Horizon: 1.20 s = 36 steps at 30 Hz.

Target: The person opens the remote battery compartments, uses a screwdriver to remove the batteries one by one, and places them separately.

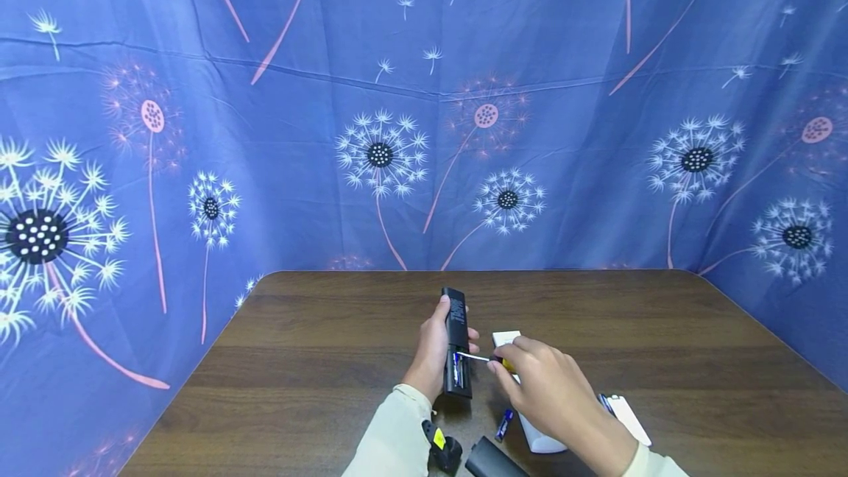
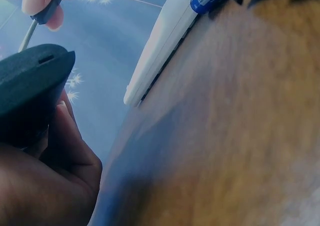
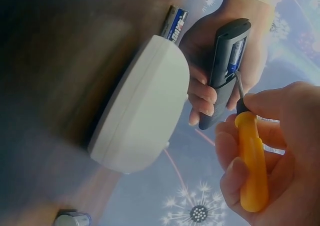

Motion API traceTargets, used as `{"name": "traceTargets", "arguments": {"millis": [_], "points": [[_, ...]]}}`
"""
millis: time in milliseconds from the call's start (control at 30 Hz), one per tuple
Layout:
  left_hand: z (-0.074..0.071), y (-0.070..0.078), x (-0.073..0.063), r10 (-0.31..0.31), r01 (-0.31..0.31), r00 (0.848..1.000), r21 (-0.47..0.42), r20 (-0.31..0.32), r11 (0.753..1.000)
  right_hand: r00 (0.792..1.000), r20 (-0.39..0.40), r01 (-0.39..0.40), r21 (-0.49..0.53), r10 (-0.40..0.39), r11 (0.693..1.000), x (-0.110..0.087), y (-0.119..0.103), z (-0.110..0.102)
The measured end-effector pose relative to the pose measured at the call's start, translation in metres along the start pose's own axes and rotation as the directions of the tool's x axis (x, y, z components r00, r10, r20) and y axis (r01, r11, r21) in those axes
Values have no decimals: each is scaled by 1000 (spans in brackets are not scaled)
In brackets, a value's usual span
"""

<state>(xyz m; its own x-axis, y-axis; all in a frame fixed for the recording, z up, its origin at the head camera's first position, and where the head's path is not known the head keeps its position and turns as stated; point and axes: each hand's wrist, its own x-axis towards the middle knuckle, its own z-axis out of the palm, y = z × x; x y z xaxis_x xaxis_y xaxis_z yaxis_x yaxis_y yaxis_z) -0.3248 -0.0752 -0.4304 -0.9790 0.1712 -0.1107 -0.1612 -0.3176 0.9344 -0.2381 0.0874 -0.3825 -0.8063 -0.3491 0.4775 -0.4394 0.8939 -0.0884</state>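
Note:
In the head view my left hand [image 1: 430,352] grips a black remote control [image 1: 456,315], its back turned up and its battery bay uncovered. A blue and silver battery [image 3: 236,55] lies in that bay. My right hand [image 1: 550,385] holds a screwdriver [image 3: 252,161] by its yellow handle, with thumb and fingers around it. Its thin metal shaft reaches the bay, and the tip is at the inner end of the battery. In the left wrist view the remote's end hides much of the left hand's grip.
A white device [image 3: 145,105] lies on the wooden table [image 1: 298,359] beneath the right hand. Near it is a loose blue battery [image 1: 504,425]. A black piece [image 1: 495,458] lies at the front edge of view, and a white flat piece [image 1: 629,419] to the right.

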Motion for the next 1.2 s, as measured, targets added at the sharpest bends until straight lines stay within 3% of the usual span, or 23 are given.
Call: {"name": "traceTargets", "arguments": {"millis": [367,733,900,1067,1200], "points": [[0,-1,1,3,-3,1000,-9,-21,1000,987,-95,123,-50,-127,991,3,6,5],[-1,0,0,8,-8,1000,16,-25,1000,954,-182,210,-156,-237,965,5,10,4],[0,-1,0,15,-14,999,22,-31,1000,964,-197,148,-156,-177,977,4,8,5],[2,-1,0,17,-16,999,14,-37,1000,987,-146,54,-137,-74,989,2,2,5],[2,-1,1,20,-19,999,7,-34,1000,989,-144,17,-126,-35,992,4,-1,7]]}}
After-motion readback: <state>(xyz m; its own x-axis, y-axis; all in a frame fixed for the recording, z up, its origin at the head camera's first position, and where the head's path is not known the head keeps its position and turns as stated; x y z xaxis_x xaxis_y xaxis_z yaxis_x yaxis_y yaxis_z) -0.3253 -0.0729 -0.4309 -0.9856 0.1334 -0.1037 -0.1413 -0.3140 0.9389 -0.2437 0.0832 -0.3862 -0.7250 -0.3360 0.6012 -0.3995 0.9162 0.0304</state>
